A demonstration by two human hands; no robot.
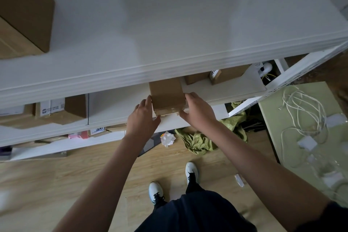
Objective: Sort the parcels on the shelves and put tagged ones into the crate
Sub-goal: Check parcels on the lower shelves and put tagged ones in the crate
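A person's two hands hold a small brown cardboard parcel (167, 98) at the front edge of a white shelf (120, 107). The left hand (144, 118) presses against the parcel's left side, fingers fairly straight and thumb under its near corner. The right hand (197, 111) grips the right side, fingers curled over the top edge. The parcel's far end sits under the wide white shelf above (169, 24).

Left of the hands, on the same shelf, stands a cardboard box with a white label (62, 108). Beyond the right hand are two more brown boxes (212, 76). Below the hands, a crumpled white paper (167, 138) and green cloth (203, 137) lie on the wooden floor (75, 184). Far right of the hands, white cables (305, 111) sprawl on a pale green table (273, 137). A large brown box (24, 11) sits on the upper shelf, far left.
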